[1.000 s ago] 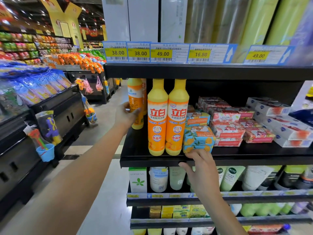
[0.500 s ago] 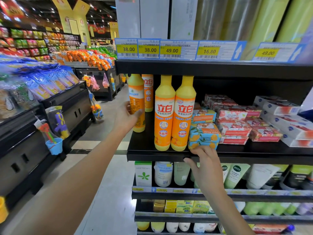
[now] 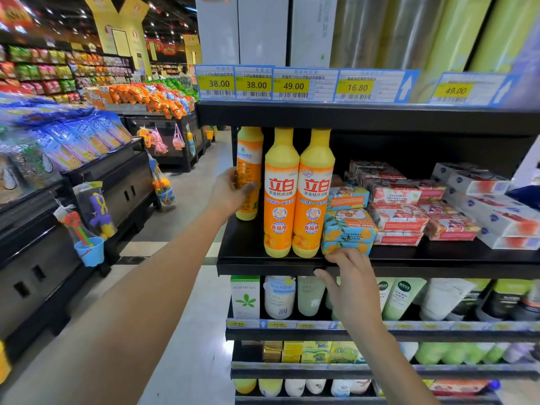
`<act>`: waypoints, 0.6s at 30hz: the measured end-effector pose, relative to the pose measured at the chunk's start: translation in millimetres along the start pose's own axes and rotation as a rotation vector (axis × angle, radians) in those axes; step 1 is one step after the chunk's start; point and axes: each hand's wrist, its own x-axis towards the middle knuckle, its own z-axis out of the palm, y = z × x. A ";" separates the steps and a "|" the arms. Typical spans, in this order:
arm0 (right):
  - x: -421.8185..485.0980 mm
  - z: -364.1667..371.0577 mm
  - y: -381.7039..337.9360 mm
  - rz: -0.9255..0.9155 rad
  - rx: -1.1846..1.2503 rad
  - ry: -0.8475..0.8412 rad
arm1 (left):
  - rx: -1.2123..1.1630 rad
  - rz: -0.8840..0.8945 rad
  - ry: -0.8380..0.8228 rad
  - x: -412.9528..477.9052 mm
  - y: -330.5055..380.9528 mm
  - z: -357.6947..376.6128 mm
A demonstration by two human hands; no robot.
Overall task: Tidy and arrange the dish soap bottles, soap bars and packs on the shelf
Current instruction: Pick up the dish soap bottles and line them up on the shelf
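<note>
Right hand [image 3: 350, 285] nearest, at the shelf [image 3: 438, 266] lip: grip apart, fingertips touching the bottom goat soap pack [image 3: 347, 247], holding nothing. Left hand [image 3: 230, 194] further in, grip clamped round the middle of the back dish soap bottle [image 3: 249, 168], upright at the shelf's left end, behind the two front bottles [image 3: 280, 200]. Bottle probably full, heavy, slick plastic; hold it at the label. Packs look light and stiff, and the stack would slide easily.

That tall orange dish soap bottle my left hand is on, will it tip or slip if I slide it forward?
Probably tippy: the dish soap bottle is tall and narrow-based. The left hand grips its body, which should steady it. Its glossy label looks slippery, and it could knock the two front bottles.
</note>
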 end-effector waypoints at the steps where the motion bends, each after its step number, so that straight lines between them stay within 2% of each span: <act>1: 0.2 -0.4 -0.1 0.000 -0.001 -0.002 | 0.010 -0.007 -0.004 1.2 3.0 2.1; 10: -0.6 -0.8 0.4 -0.003 -0.001 0.003 | -0.059 -0.184 -0.068 -3.2 -3.5 -15.4; 18: -1.2 -0.8 1.6 0.029 0.019 -0.027 | -0.239 -0.288 -0.104 -64.9 -14.3 -49.6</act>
